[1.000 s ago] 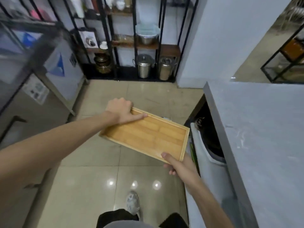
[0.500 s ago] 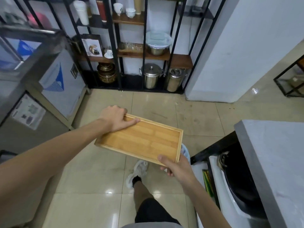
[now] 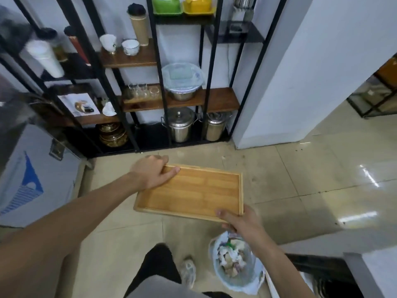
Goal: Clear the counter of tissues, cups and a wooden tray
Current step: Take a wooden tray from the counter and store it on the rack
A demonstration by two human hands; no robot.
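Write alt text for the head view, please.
A person carries an empty wooden tray over a tiled floor, left hand and right hand on opposite corners, facing a black metal shelf. A lined trash bin stands below the right arm.

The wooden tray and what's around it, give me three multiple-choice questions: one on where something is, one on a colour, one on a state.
1. Where is the waste bin?
A. on the floor below the right hand
B. on a shelf
C. on the tray

2. What colours are the two containers on the top shelf?
A. red and blue
B. green and yellow
C. both white

3. What state is the wooden tray in?
A. empty, held by both hands
B. loaded with cups
C. lying on the floor

Answers: 1 A, it sits under the right hand. 2 B, side by side. 3 A, left hand grips the far corner, right the near.
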